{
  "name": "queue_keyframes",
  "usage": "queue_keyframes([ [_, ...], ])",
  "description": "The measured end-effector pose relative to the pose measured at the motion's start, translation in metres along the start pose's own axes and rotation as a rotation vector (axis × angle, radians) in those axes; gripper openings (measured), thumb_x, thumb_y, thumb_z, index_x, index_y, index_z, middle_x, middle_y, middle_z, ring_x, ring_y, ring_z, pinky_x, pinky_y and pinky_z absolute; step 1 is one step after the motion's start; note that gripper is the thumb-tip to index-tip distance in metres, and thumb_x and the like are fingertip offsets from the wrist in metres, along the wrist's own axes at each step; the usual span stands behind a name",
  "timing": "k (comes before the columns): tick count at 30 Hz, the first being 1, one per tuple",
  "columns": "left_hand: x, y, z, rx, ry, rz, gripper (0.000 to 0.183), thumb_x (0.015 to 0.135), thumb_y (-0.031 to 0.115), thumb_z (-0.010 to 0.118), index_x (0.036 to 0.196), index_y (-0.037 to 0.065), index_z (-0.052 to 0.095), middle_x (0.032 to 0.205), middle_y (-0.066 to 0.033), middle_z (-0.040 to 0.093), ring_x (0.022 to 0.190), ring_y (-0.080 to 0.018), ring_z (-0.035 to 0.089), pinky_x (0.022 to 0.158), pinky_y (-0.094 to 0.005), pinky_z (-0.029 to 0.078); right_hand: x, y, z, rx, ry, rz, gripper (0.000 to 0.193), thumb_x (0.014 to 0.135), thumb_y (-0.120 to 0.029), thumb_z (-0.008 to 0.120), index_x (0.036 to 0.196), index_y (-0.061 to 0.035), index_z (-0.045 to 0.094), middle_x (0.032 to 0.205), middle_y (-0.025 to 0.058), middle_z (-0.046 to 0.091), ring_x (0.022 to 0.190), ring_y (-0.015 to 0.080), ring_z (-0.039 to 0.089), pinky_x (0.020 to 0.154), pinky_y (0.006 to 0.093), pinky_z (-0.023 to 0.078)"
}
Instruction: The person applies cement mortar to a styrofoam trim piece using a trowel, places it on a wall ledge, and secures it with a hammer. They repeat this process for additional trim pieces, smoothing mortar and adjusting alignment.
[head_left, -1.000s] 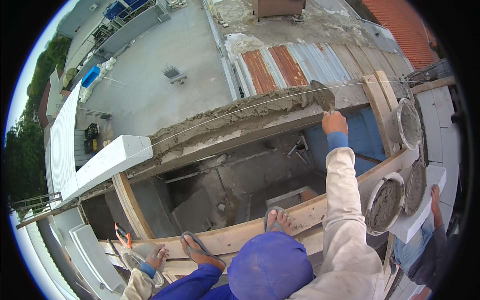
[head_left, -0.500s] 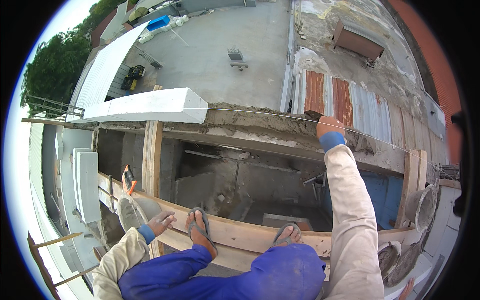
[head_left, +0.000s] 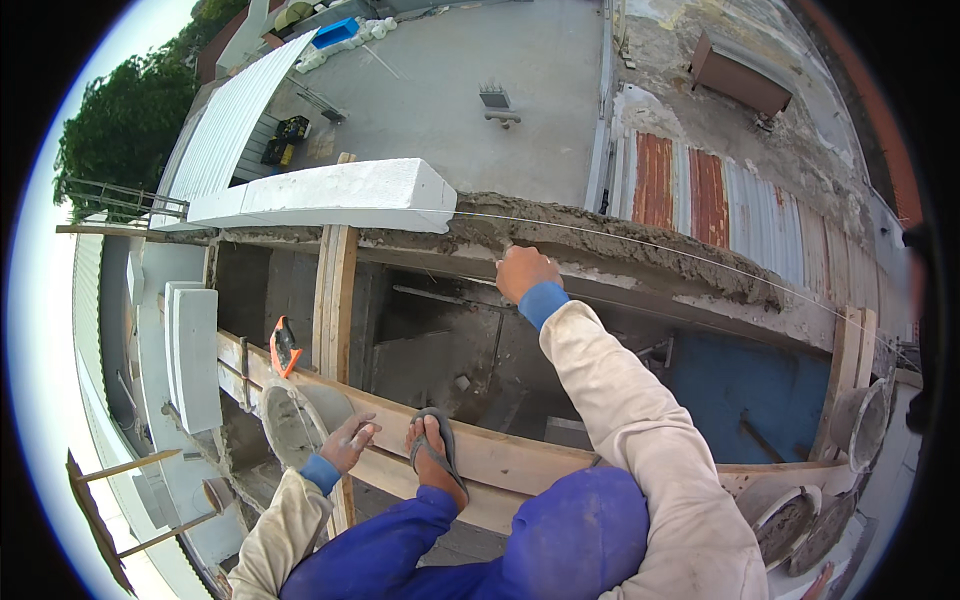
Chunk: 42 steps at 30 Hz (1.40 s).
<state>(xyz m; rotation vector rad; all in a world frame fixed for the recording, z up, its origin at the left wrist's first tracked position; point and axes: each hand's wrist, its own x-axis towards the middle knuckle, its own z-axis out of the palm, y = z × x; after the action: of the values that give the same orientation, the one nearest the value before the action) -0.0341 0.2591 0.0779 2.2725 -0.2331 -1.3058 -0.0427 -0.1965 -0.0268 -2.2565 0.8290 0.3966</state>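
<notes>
My right hand (head_left: 528,273) is closed at the near edge of the wall top, by the wet mortar bed (head_left: 620,235). It grips a trowel, whose dark blade shows earlier but can hardly be told from the mortar now. Left of the mortar lies a row of white blocks (head_left: 330,195), and a taut string (head_left: 640,243) runs from their end to the right along the wall. My left hand (head_left: 350,441) hangs half open with nothing in it, beside a mortar-smeared bucket (head_left: 292,420) and above the wooden planks (head_left: 500,455).
An orange-handled hand saw (head_left: 284,348) stands at the plank. Upright timbers (head_left: 335,300) rise left and right. Below the planks is a deep drop to a lower floor. White blocks (head_left: 195,360) lean at left; more buckets (head_left: 785,520) stand at right. Rusty corrugated sheets (head_left: 680,190) lie beyond the wall.
My right hand has moved left and nearer along the wall, toward the end of the white blocks. The view has shifted slightly; my left hand stays by the bucket, empty.
</notes>
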Motion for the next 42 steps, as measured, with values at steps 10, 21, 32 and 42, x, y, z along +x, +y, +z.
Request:
queue_keyframes([
  [10, 0.034, -0.009, -0.016, 0.291, -0.091, 0.022, 0.053, 0.107, 0.039, 0.05, 0.143, 0.0, 0.049, 0.12, -0.0173, 0.072, 0.105, -0.0273, 0.07, 0.096, -0.0382, 0.053, -0.095, 0.255, -0.07, -0.173, 0.018, 0.373, 0.042, 0.099, -0.039, 0.06, 0.12, -0.0048, 0.073, 0.124, 0.0235, 0.07, 0.118, 0.0425, 0.066, 0.103, 0.0506, 0.052],
  [21, 0.105, 0.04, -0.023, 0.407, -0.237, 0.123, 0.051, 0.108, 0.037, 0.05, 0.144, 0.0, 0.047, 0.12, -0.0137, 0.069, 0.099, -0.0211, 0.066, 0.089, -0.0353, 0.054, -0.24, 0.451, -0.162, -0.153, 0.256, 0.809, 0.043, 0.095, -0.042, 0.067, 0.113, -0.0037, 0.075, 0.12, 0.0238, 0.071, 0.118, 0.0411, 0.066, 0.101, 0.0486, 0.053],
  [32, 0.148, 0.077, -0.032, 0.532, -0.249, 0.149, 0.052, 0.107, 0.037, 0.051, 0.144, 0.001, 0.048, 0.117, -0.0131, 0.072, 0.096, -0.0215, 0.069, 0.088, -0.0365, 0.055, -0.163, 0.417, 0.006, 2.585, 0.536, 0.197, 0.034, 0.109, -0.041, 0.046, 0.11, -0.0104, 0.06, 0.078, -0.0019, 0.053, 0.06, 0.0099, 0.05, 0.054, 0.0266, 0.045],
  [42, 0.125, 0.068, -0.035, 0.394, -0.147, 0.034, 0.055, 0.108, 0.047, 0.049, 0.146, 0.008, 0.049, 0.12, -0.0077, 0.07, 0.088, -0.0149, 0.064, 0.076, -0.0316, 0.054, -0.186, 0.244, 0.058, 2.297, 0.479, 0.423, 0.04, 0.108, -0.045, 0.046, 0.115, -0.0073, 0.06, 0.076, -0.0002, 0.053, 0.059, 0.0113, 0.049, 0.055, 0.0292, 0.044],
])
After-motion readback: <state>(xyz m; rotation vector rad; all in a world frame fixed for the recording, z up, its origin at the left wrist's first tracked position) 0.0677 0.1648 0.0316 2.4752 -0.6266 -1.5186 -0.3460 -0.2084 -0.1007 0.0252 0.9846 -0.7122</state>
